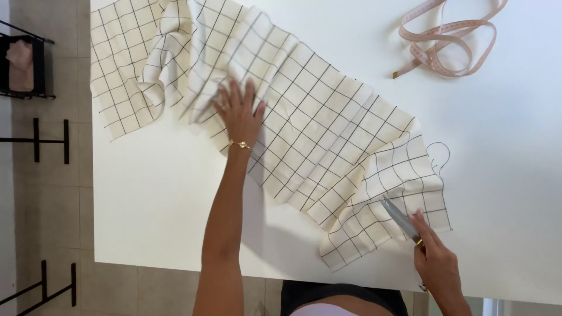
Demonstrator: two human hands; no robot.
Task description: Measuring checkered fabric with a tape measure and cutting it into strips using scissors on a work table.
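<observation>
Checked cloth (304, 111) lies spread across the table (515, 164). Left hand (240, 114) is pressed flat, fingers spread, on the cloth's middle. Right hand (436, 260) is closed round scissors (400, 217), blades at the cloth's near corner. Step judged: cutting; steady hold-down is called for.

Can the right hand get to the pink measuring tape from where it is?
Probably yes. The right hand holds scissors at the checked cloth, and only bare white table lies between it and the measuring tape. It is far off, though.
</observation>
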